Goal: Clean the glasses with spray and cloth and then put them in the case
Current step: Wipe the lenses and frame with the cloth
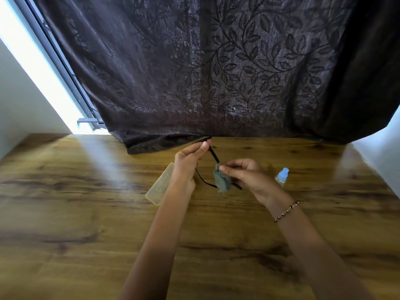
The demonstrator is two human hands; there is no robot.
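Black-framed glasses [213, 154] are held above the wooden table [86, 213]. My left hand [188, 161] pinches the frame at its far end. My right hand [246, 174] pinches a grey-green cloth [221, 180] around the near part of the frame, and the cloth hangs down over it. One black temple arm curves below my left hand. A translucent yellowish case [159, 187] lies flat on the table just left of my left wrist. A small clear spray bottle [282, 177] with a blue cap stands to the right of my right hand.
A dark curtain [216, 72] with a leaf pattern hangs behind the table, and its hem rests on the back edge. A bright window strip [41, 68] and white wall are at the left. A beaded bracelet [286, 211] is on my right wrist.
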